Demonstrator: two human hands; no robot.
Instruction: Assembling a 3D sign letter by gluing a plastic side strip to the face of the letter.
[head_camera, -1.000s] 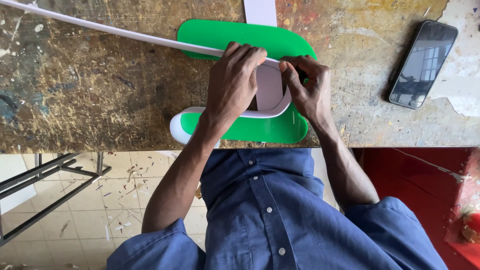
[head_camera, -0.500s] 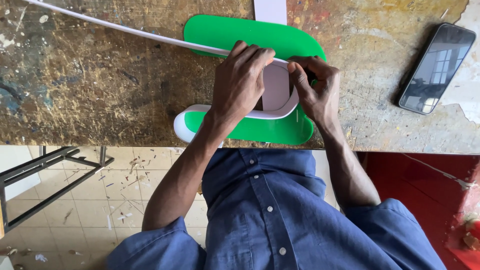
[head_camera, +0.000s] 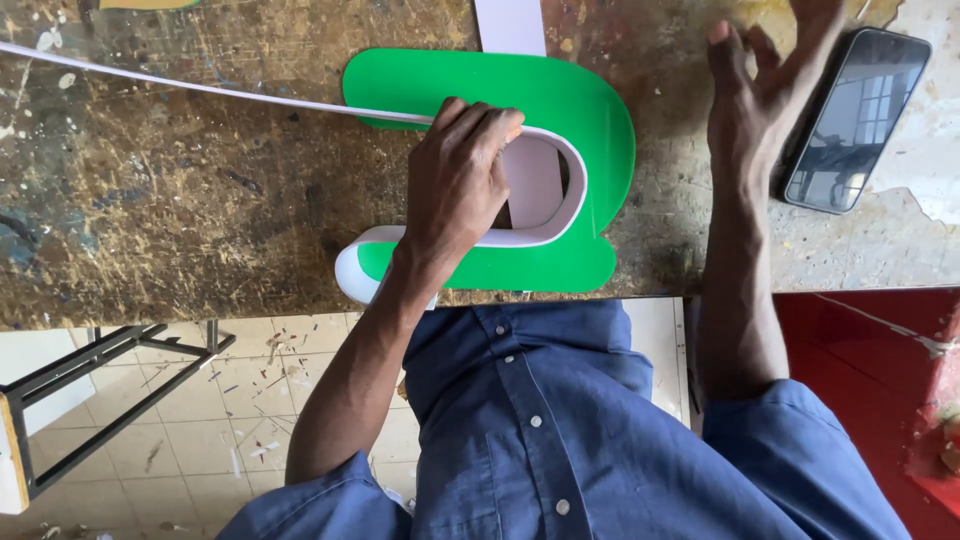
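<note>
From the left, a long white strip (head_camera: 200, 88) runs across the scarred, paint-flecked workbench (head_camera: 150, 210) and bends standing on edge around the inner cutout of a flat green letter-shaped panel (head_camera: 590, 130), which lies at the bench's near edge with a pale board (head_camera: 510, 25) beyond it. The left hand (head_camera: 455, 185) lies palm-down on the panel, fingers curled and pressing the strip against the curve. Farther right, the right hand (head_camera: 765, 95) hovers above the bench with fingers spread wide, holding nothing, just beside a dark phone (head_camera: 855, 120) lying face-up.
</note>
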